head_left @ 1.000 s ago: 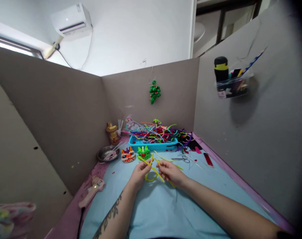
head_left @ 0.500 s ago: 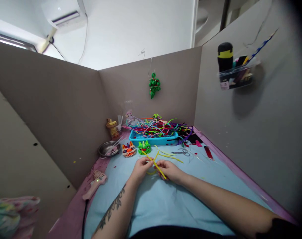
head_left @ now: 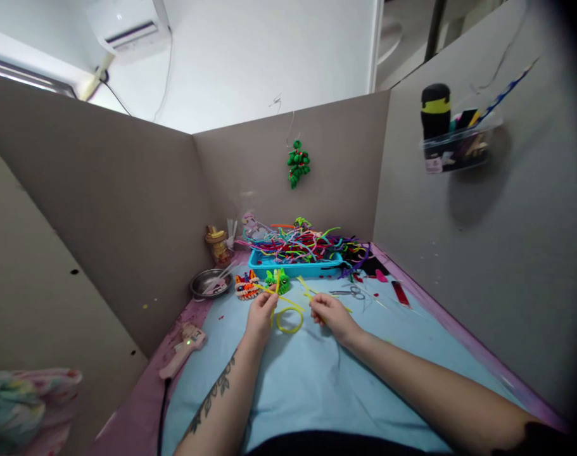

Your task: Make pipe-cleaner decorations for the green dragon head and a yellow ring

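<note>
My left hand (head_left: 261, 315) is closed in a pinch on yellow pipe cleaners (head_left: 277, 282), which cross and stick out above and beside the fingertips. A yellow ring of pipe cleaner (head_left: 289, 320) sits just right of that hand; whether it joins the held pieces I cannot tell. My right hand (head_left: 330, 315) has its fingers curled in, over loose yellow pipe cleaners (head_left: 303, 283) on the cloth; what it grips, if anything, is hidden. Behind the left hand stand a green fuzzy animal head (head_left: 283, 283) and an orange and white one (head_left: 247, 286).
A blue tray (head_left: 298, 269) heaped with coloured pipe cleaners stands at the back. Scissors (head_left: 355, 292) lie to the right. At left are a metal bowl (head_left: 196, 288) and a pink corded tool (head_left: 183, 356). Grey panels (head_left: 145, 202) enclose the table.
My hands have drawn apart: the left moved slightly left with the crossed yellow pipe cleaners, the right moved right, away from them. The yellow ring shows more fully now.
</note>
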`<action>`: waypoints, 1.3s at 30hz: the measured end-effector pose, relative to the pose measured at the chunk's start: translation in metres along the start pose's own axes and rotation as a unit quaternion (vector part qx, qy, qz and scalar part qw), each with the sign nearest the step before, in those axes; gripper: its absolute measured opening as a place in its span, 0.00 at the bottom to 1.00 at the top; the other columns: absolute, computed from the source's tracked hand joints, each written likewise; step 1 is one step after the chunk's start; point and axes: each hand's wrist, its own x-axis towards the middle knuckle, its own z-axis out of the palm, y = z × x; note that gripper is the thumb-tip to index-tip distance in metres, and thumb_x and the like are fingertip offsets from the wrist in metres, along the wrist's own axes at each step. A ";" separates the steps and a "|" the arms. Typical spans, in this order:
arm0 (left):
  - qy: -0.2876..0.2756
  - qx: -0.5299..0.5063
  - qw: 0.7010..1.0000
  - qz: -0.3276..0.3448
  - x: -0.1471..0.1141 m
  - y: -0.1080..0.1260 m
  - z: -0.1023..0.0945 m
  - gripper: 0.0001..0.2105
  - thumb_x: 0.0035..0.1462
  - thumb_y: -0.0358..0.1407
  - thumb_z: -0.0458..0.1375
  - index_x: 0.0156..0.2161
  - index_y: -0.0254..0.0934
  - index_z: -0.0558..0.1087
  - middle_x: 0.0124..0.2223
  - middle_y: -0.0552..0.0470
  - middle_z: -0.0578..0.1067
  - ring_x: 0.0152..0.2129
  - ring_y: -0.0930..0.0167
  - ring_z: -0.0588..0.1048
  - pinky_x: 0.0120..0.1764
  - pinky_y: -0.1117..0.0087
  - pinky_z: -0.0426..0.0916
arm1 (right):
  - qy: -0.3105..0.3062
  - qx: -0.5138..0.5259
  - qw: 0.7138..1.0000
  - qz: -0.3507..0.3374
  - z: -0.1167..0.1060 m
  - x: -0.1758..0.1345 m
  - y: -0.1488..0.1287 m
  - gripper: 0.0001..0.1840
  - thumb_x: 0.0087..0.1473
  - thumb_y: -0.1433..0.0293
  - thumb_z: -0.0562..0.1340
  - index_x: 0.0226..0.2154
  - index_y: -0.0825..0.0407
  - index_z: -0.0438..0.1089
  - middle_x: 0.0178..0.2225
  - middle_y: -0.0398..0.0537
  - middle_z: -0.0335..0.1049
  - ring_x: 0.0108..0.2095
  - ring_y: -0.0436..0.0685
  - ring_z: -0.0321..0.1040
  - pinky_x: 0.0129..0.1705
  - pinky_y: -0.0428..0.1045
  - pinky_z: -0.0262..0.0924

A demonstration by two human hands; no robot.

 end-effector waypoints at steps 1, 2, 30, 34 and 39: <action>0.008 -0.001 1.000 -0.006 0.001 -0.001 -0.001 0.14 0.40 0.45 0.63 0.24 0.35 0.68 0.29 0.52 0.73 0.27 0.73 0.70 0.32 0.74 0.62 | 0.035 0.006 0.999 -0.019 -0.002 0.002 -0.001 0.10 0.43 0.63 0.59 0.23 0.52 0.61 0.19 0.39 0.63 0.19 0.47 0.59 0.19 0.42 0.50; 0.012 0.002 1.000 -0.010 0.002 -0.001 -0.002 0.14 0.40 0.45 0.63 0.25 0.35 0.68 0.27 0.54 0.72 0.25 0.74 0.69 0.31 0.74 0.61 | 0.059 0.005 0.997 -0.042 -0.004 0.003 -0.001 0.10 0.43 0.63 0.59 0.23 0.52 0.61 0.20 0.39 0.62 0.20 0.48 0.58 0.20 0.43 0.51; -0.098 0.042 0.994 0.022 -0.019 -0.004 0.022 0.11 0.43 0.37 0.62 0.32 0.34 0.69 0.28 0.52 0.75 0.23 0.74 0.72 0.24 0.76 0.64 | 0.043 -0.163 0.971 -0.169 0.018 -0.007 0.006 0.05 0.44 0.68 0.62 0.22 0.52 0.69 0.40 0.49 0.63 0.46 0.57 0.61 0.52 0.52 0.50; -0.092 0.014 0.996 0.005 -0.019 -0.006 0.023 0.13 0.42 0.37 0.64 0.33 0.34 0.68 0.28 0.52 0.75 0.24 0.73 0.73 0.26 0.75 0.66 | 0.057 -0.155 0.972 -0.167 0.018 -0.005 0.008 0.05 0.43 0.68 0.62 0.21 0.52 0.69 0.38 0.49 0.63 0.44 0.57 0.61 0.51 0.52 0.51; -0.095 -0.016 0.995 -0.026 -0.021 -0.006 0.024 0.16 0.40 0.37 0.66 0.34 0.34 0.68 0.28 0.52 0.75 0.24 0.74 0.73 0.28 0.74 0.68 | 0.071 -0.150 0.971 -0.170 0.017 0.000 0.011 0.06 0.42 0.68 0.62 0.20 0.53 0.68 0.36 0.48 0.63 0.43 0.58 0.62 0.48 0.52 0.53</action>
